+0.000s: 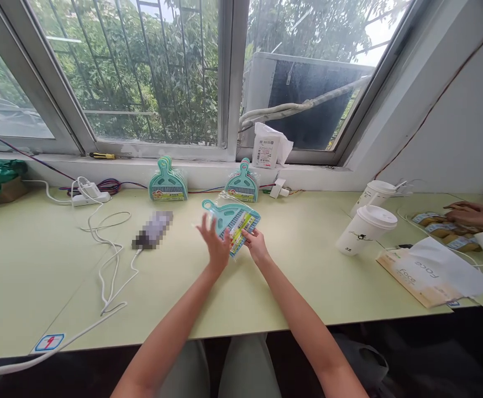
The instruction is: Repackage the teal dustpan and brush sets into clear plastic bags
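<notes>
The right hand [256, 244] pinches the near right corner of a packaged dustpan [233, 219] above the table [308, 265]; the left hand [215, 241] is spread open, touching its left edge.

An informal packing workroom: a long pale-green worktop [328, 287] under a barred window [142, 72], a power strip [90, 196] at ten o'clock, paper cups [366, 229] at two o'clock.

both hands [237, 246], packaged dustpan set [233, 220], table [299, 276]
</notes>
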